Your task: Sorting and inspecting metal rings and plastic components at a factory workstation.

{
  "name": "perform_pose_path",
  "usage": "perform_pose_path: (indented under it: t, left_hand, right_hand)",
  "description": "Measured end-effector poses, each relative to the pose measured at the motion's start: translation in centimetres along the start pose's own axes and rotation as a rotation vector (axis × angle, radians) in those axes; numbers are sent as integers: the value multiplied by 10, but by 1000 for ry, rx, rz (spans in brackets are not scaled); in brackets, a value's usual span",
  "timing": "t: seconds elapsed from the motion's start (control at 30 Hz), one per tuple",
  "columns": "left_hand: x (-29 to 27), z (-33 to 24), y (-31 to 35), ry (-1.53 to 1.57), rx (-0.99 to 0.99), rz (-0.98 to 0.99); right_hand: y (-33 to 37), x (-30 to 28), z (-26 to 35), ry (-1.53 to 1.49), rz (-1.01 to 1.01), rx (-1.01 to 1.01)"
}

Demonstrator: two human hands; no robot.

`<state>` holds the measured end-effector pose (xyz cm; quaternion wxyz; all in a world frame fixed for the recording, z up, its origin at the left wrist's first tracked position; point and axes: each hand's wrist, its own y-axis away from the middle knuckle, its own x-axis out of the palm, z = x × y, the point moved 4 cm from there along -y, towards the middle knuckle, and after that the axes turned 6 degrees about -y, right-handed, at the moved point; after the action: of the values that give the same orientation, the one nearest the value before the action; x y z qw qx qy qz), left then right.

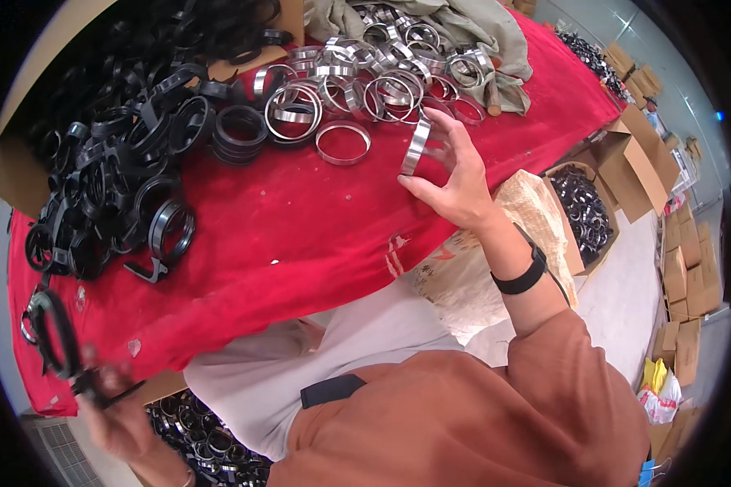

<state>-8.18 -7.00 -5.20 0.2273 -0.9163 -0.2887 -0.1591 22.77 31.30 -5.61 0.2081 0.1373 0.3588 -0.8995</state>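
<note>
Between the thumb and fingers of my right hand (pixel 463 183), a shiny metal ring (pixel 416 148) is held edge-on above the red cloth. My left hand (pixel 120 422), low at the left and blurred by motion, is closed on the stem of a black ring with a handle (pixel 57 333). Behind the right hand lies a pile of silver metal rings (pixel 394 93). One single metal ring (pixel 343 144) lies flat on the cloth in front of that pile. A big heap of black ring parts (pixel 105 162) covers the table's left side.
Red cloth (pixel 300 235) covers the table. An open carton of black parts (pixel 583 207) stands right of a woven sack (pixel 536 211). More black rings fill a box (pixel 207 438) below the table edge. Stacked cartons (pixel 686 268) line the right wall.
</note>
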Motion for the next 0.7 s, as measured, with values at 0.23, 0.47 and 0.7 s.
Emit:
perform_pose_path:
  t: [0.23,0.47,0.7]
  left_hand:
    - [95,75,-12,-1,-306,-105]
    - [122,102,-22,128,-398,-42]
    - [131,128,-34,59,-484,-79]
  right_hand:
    - [8,20,41,202,178,-462]
    - [12,37,57,232,217,-627]
    - [25,49,55,-236,240,-591]
